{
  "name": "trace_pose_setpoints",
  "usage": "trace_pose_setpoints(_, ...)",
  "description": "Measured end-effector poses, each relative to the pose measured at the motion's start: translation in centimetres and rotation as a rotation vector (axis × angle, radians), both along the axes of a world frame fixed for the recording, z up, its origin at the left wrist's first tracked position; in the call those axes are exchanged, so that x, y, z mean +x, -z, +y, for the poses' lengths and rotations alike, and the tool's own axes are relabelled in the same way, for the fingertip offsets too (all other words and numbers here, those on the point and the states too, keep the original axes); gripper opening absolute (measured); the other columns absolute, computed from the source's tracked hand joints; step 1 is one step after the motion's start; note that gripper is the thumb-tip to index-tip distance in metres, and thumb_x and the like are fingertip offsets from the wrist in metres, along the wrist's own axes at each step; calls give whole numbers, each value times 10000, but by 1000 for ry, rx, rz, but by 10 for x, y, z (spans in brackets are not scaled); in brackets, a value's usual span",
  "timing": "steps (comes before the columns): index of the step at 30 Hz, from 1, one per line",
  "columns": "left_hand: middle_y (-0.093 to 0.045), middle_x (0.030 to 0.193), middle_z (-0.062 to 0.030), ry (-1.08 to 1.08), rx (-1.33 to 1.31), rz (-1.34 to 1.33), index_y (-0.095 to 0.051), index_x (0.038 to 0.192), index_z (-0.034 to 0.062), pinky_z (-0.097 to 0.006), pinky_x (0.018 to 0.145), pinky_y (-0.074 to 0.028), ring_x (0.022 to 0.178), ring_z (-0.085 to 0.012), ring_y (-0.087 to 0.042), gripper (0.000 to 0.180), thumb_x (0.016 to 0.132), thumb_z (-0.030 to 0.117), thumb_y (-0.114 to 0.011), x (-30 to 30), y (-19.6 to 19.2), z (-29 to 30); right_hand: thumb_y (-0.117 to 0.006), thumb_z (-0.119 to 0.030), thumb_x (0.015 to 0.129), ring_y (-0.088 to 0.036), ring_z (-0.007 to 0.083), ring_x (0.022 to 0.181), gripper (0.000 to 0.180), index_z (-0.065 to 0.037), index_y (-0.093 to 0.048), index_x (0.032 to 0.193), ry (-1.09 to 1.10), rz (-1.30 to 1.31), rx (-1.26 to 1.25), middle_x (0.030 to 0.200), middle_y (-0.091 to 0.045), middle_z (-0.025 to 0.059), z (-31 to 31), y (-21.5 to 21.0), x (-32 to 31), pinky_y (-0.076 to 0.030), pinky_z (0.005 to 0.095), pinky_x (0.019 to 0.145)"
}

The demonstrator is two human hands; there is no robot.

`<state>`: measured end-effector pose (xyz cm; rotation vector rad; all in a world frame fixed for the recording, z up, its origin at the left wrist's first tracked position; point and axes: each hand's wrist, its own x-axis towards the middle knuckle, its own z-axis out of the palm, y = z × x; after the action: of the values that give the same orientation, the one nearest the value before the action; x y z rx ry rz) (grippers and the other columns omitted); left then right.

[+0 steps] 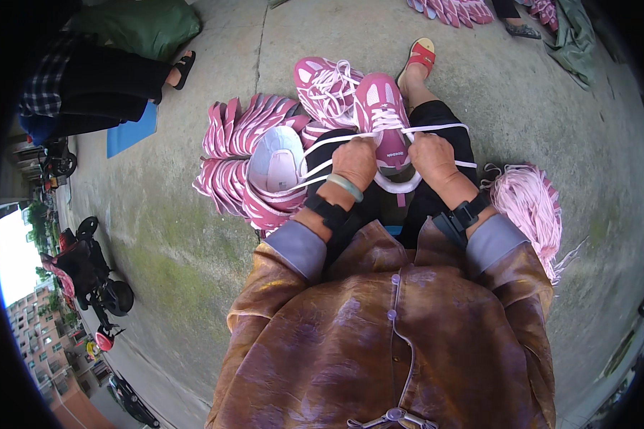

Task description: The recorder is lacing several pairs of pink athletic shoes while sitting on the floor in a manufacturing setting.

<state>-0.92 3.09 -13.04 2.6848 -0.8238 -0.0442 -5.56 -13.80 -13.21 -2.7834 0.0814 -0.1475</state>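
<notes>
A pink and white shoe upper (383,96) lies across my lap between my hands, its toe pointing away from me. White laces cross its middle, and a loose length of shoelace (436,129) runs out on each side. My left hand (355,161) is closed around the lace on the left side of the upper. On the other side, my right hand (432,156) has its fingers curled round the lace there. What lies inside each fist is partly hidden. The padded collar (398,184) of the upper curves open toward me.
To my left are stacked shoe uppers (240,132); laced uppers (325,89) lie just beyond. A bundle of pale pink laces (526,204) rests at my right. Another person's dark-trousered leg (107,82) is at far left, near a green sack (147,27). Parked scooters (96,275) stand farther left.
</notes>
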Motion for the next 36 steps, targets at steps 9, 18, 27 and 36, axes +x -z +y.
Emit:
trace_pose_setpoints(9,-599,670,-182,-44,138,54,-585,703,34,-428,581,-490,645,-351,-599,147,724,135,-480,8,2,-6,-496,-136,702,-593,316,678,151,-8,-575,721,-16,80,64,691,-591,177,6,7,-3,-481,400,637)
trace_pose_setpoints(18,-605,705,-180,-39,85,114,-600,719,46,-423,582,-487,649,-341,-600,178,742,193,-503,8,-11,1,-509,-65,760,-572,284,571,114,-24,-579,839,-48,-312,465,679,-589,151,-8,6,-9,-464,352,561)
trace_pose_setpoints(27,-567,688,7,-230,-737,780,-527,1028,41,-181,464,-370,551,-57,-506,210,822,81,-532,19,-67,28,-489,15,793,-574,107,546,283,-19,-494,1073,38,-84,890,680,-605,86,-9,-5,-3,-460,224,517)
trace_pose_setpoints(36,-538,586,-12,-224,-615,905,-509,833,15,-190,433,-370,476,-63,-480,57,826,68,-528,5,-61,40,-494,-19,809,-446,41,489,165,-36,-559,960,102,169,1358,698,-566,13,-9,-27,11,-368,172,440)
